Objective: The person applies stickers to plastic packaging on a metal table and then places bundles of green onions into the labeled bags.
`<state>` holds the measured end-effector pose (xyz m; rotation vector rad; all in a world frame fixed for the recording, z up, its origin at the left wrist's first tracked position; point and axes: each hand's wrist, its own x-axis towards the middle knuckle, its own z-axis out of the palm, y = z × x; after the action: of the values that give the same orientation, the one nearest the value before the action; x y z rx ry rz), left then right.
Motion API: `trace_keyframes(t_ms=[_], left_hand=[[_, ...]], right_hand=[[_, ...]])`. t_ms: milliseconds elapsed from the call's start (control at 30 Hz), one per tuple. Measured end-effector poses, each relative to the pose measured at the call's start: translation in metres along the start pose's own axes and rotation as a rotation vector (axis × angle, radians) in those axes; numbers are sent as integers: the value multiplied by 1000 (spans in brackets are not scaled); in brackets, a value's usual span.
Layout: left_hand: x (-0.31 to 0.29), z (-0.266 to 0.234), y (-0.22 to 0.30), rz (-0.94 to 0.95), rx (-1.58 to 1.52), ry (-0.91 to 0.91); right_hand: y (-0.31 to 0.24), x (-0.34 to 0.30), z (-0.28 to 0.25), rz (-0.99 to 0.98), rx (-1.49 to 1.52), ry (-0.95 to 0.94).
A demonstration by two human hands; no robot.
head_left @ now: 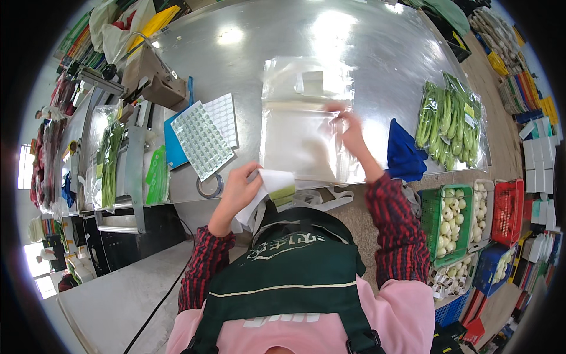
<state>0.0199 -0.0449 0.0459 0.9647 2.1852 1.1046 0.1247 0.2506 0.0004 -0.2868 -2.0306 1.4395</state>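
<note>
My left hand [240, 189] is closed on a white label sheet [276, 179] near the table's front edge; a green printed part shows at its lower end. Ahead of me on the metal table lies a stack of clear plastic bags [298, 144], with a small pale label [311, 83] on the far part. Over the right side of the bags hovers my right hand [350, 131], its fingers smeared by motion. To the left, a sheet of small green labels [202, 140] overlaps a whiter label sheet [221, 118] and a blue folder [174, 143].
A roll of tape [210, 186] sits at the front edge. A blue cloth [405, 154] and bagged green vegetables [449, 123] lie to the right. Leafy greens [109, 159] rest by a metal sealing device [137, 159] at left. Crates of white round vegetables [439, 227] stand lower right.
</note>
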Motion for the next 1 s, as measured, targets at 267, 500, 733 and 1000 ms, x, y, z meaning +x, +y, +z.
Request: trace_keyframes(t_ms=[267,500,733,1000], left_hand=[[4,9,11,-22,-388,-59],[-23,13,-35,-88,-224,-91],[-32,-1,-55,-159,-120,-4],[-34,-4,-49,-234,-368,-75]], right_hand=[[-75,-66,71,362,108,-391],[-47,-20,42,139,-38,-266],[47,-5,42,81,-777,-306],[63,-38,-27,212,-552,-596]])
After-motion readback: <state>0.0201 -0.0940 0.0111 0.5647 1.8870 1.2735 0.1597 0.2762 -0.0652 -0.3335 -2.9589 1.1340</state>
